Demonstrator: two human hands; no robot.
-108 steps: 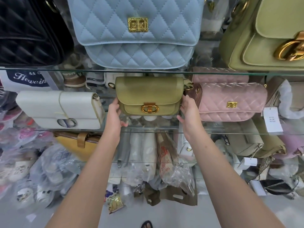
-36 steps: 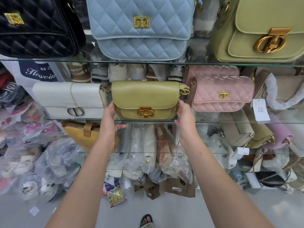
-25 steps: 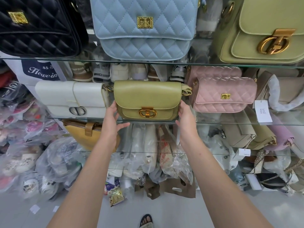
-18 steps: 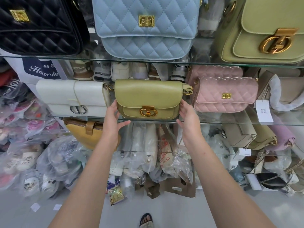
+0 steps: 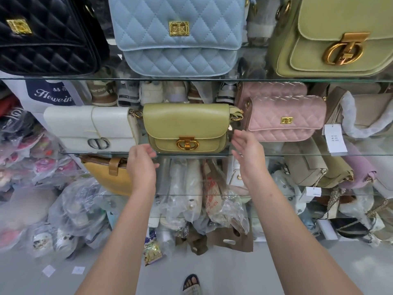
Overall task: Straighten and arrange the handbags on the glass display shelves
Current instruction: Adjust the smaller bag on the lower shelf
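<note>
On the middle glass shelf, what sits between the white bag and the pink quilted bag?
In the head view, the olive bag stands upright between the white bag and the pink bag, with both hands open just off its lower corners.

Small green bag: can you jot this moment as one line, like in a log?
stage: releasing | small green bag: upright on middle glass shelf, clasp forward | left hand: open, off bag | right hand: open, off bag

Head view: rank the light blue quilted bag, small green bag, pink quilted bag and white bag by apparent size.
1. light blue quilted bag, though it sits nearer the camera, so true size is unsure.
2-4. white bag, small green bag and pink quilted bag look alike in size; no ranking.
</note>
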